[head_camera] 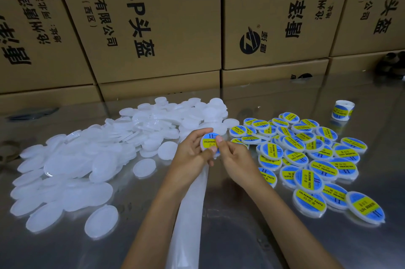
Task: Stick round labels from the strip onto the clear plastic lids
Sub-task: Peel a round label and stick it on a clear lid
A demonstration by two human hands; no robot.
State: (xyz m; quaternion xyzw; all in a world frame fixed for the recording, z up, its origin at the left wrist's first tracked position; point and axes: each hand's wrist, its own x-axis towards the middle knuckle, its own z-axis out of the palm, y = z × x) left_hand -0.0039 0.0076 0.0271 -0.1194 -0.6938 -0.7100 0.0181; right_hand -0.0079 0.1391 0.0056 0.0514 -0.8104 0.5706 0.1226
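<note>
Head view, grip: left hand (pixel 190 152) holds the lid (pixel 209 142) by its rim above the table (pixel 241 236); right hand (pixel 233 158) pinches the label (pixel 208 140) onto it, strip (pixel 188 214) trailing below.
Step done well: I'd centre the label, then rub outward to clear bubbles.
Counts: one lid in hand; one roll (pixel 342 110); bare lids (pixel 87 159) and labelled lids (pixel 306 159) in overlapping heaps, dozens each, exact number unclear.

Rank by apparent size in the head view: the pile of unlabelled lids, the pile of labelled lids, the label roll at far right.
1. Pile of unlabelled lids, widest spread.
2. Pile of labelled lids, clearly less spread.
3. Label roll, smallest by far, though it stands farther from the camera.
</note>
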